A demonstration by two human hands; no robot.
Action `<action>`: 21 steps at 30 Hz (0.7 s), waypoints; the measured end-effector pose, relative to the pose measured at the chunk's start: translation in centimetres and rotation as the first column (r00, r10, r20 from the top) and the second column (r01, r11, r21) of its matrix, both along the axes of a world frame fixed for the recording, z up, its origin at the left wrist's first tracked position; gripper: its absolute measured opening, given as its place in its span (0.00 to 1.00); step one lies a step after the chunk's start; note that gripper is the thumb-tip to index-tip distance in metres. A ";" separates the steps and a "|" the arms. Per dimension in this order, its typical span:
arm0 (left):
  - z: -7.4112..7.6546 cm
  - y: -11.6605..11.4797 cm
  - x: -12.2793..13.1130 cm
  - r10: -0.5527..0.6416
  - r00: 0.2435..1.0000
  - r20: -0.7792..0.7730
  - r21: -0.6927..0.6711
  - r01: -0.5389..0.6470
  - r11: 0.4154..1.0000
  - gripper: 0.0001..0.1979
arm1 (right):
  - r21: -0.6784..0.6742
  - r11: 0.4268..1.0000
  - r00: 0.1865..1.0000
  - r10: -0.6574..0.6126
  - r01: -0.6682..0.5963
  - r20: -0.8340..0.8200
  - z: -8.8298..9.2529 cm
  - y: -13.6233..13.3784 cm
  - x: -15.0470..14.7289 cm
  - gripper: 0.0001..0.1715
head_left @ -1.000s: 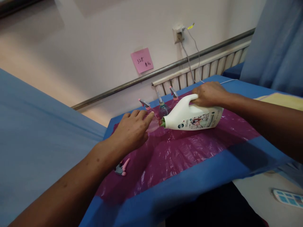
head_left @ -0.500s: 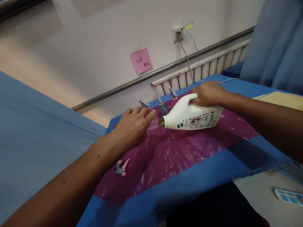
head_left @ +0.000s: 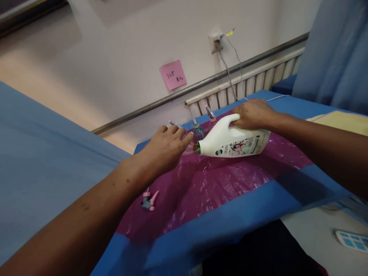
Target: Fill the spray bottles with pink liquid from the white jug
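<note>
My right hand (head_left: 253, 114) is closed round the handle of a white detergent jug (head_left: 234, 140), which is tipped on its side with its green spout pointing left. My left hand (head_left: 166, 147) is wrapped round a small clear bottle held right at that spout; the bottle is almost wholly hidden behind my fingers. Both hands work over a purple plastic sheet (head_left: 218, 184) spread on a blue-covered table (head_left: 230, 226).
Three spray bottles with pink-and-grey trigger heads (head_left: 211, 113) stand behind the jug by the wall. A loose spray trigger (head_left: 148, 201) lies on the sheet's left part. A pink note (head_left: 173, 74), a socket with cable and a radiator sit on the wall.
My left hand has lifted slightly and edged right, closer to the jug's spout. The jug and my right hand have stayed put.
</note>
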State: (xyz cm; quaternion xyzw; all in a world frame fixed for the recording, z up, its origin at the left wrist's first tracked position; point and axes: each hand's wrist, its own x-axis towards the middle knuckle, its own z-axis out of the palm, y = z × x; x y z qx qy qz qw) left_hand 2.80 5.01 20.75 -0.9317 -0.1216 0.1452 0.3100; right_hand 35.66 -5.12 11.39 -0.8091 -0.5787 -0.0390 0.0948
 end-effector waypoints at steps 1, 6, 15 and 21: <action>0.1 0.0 0.1 -0.021 1.000 -0.005 0.002 0.021 1.000 0.36 | -0.006 1.000 1.000 -0.001 0.001 0.003 0.1 0.0 0.0 0.28; 0.4 -0.1 0.7 -0.103 0.994 -0.036 0.066 0.106 0.992 0.32 | -0.013 1.000 1.000 -0.005 0.005 -0.012 0.1 0.0 0.1 0.31; 1.5 -1.5 2.0 -0.169 0.986 0.003 0.069 0.169 0.983 0.24 | 0.007 1.000 1.000 -0.015 0.015 -0.011 -0.4 -0.2 0.9 0.31; 1.9 -1.6 2.5 -0.178 0.984 0.010 0.065 0.177 0.982 0.23 | 0.016 1.000 1.000 -0.017 0.017 -0.021 -0.7 -0.1 1.4 0.31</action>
